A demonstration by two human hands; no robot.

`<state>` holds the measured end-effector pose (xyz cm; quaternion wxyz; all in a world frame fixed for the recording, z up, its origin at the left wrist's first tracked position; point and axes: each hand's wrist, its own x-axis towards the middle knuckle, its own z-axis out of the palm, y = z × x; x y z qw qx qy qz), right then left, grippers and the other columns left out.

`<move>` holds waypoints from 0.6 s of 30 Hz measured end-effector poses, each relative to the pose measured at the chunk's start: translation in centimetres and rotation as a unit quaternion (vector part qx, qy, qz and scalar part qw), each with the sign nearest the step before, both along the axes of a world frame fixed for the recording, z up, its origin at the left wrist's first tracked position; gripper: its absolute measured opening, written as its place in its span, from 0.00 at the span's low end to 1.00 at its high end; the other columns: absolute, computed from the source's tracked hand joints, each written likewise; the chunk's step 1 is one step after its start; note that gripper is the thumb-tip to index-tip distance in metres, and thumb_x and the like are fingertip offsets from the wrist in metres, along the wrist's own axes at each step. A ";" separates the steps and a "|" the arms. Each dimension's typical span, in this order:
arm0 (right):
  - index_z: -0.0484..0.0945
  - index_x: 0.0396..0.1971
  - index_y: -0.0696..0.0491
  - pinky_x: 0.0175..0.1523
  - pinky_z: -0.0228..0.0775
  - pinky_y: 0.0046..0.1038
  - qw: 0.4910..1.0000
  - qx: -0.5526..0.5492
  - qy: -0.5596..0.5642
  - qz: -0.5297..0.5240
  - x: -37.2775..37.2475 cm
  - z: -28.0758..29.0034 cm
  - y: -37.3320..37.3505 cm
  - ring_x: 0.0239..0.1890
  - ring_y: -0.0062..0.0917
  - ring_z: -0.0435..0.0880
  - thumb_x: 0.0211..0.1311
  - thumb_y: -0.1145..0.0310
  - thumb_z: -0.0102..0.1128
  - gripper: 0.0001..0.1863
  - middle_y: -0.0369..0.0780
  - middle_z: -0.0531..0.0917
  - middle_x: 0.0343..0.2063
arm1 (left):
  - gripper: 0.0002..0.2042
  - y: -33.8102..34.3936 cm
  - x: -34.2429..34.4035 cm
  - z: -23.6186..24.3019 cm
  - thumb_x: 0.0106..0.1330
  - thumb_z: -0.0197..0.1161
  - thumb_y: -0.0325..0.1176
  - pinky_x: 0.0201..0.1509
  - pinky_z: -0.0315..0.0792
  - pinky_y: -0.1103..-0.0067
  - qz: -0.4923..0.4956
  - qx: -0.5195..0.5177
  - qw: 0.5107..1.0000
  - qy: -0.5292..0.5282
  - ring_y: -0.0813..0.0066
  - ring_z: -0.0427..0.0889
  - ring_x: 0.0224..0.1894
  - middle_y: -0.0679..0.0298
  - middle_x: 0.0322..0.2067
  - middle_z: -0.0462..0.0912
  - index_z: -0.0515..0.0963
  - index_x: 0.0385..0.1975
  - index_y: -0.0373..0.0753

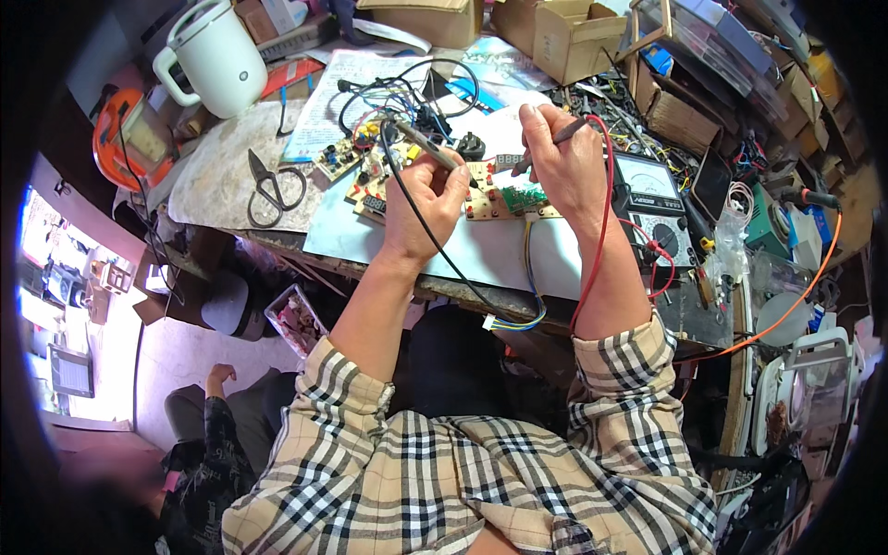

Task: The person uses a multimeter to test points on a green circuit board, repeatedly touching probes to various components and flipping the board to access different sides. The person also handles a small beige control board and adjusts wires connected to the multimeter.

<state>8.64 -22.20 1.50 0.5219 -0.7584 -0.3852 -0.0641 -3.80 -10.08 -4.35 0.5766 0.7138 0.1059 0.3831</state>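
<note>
My left hand (425,213) is closed round a test probe (427,145); its black lead (421,217) loops down past my wrist. Pinched in my right hand (566,171) is a dark probe (568,130) with a red lead (606,194), pointing down at the boards. Below and between both hands lies a tan circuit board (481,205) with a green section (524,196). I cannot tell whether either tip touches it. Its cable ends in a white connector (488,322) at the table edge. An analog multimeter (647,185) stands right of my right hand.
Scissors (268,192), a white lidded mug (217,65) and an orange-rimmed container (129,139) are to the left. Tangled cables (407,97) and cardboard boxes (573,42) lie behind. An orange cord (795,310) runs along the right. Another person's arm (219,407) shows at lower left.
</note>
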 end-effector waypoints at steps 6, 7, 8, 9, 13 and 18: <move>0.74 0.22 0.60 0.23 0.58 0.31 0.993 0.024 0.098 0.066 -1.1 0.0 0.4 0.18 0.20 0.63 0.70 0.60 0.56 0.21 0.40 0.65 0.12 | 0.04 0.1 -0.2 0.0 0.66 0.61 0.27 0.26 0.59 0.86 0.036 -0.008 0.999 0.014 0.90 0.67 0.23 0.75 0.22 0.73 0.78 0.32 0.34; 0.74 0.22 0.60 0.24 0.59 0.30 0.993 0.019 0.090 0.074 -1.0 -0.5 0.7 0.18 0.21 0.63 0.70 0.60 0.56 0.21 0.41 0.65 0.13 | 0.03 0.2 -0.1 -0.1 0.65 0.61 0.27 0.26 0.58 0.87 0.036 -0.007 0.999 0.017 0.90 0.66 0.23 0.75 0.21 0.73 0.78 0.31 0.34; 0.74 0.22 0.61 0.24 0.59 0.30 0.993 0.015 0.083 0.082 -1.0 -0.9 0.8 0.18 0.21 0.63 0.70 0.59 0.56 0.20 0.41 0.65 0.13 | 0.04 0.2 0.0 -0.3 0.65 0.61 0.27 0.25 0.59 0.86 0.042 0.001 0.999 0.012 0.90 0.66 0.22 0.75 0.21 0.73 0.78 0.30 0.34; 0.75 0.23 0.61 0.25 0.61 0.31 0.996 -0.024 0.048 0.071 -0.9 -0.9 0.8 0.19 0.22 0.64 0.70 0.59 0.56 0.21 0.42 0.66 0.14 | 0.04 0.2 0.0 -0.2 0.64 0.61 0.27 0.25 0.59 0.86 0.054 0.021 0.998 0.026 0.90 0.67 0.22 0.75 0.20 0.73 0.77 0.29 0.34; 0.74 0.24 0.62 0.26 0.63 0.33 0.996 -0.041 0.047 0.062 -1.6 -0.4 0.9 0.19 0.23 0.64 0.70 0.58 0.55 0.21 0.44 0.67 0.14 | 0.05 0.3 0.1 -0.2 0.64 0.61 0.27 0.24 0.61 0.85 0.086 0.085 0.992 0.042 0.89 0.68 0.21 0.74 0.18 0.74 0.77 0.28 0.33; 0.75 0.25 0.62 0.26 0.63 0.33 0.997 -0.050 0.028 0.057 -1.9 -0.1 0.9 0.19 0.23 0.65 0.71 0.58 0.55 0.21 0.44 0.68 0.14 | 0.05 0.6 0.3 -0.6 0.64 0.61 0.27 0.23 0.61 0.84 0.097 0.115 0.988 0.044 0.89 0.68 0.20 0.72 0.17 0.75 0.78 0.28 0.32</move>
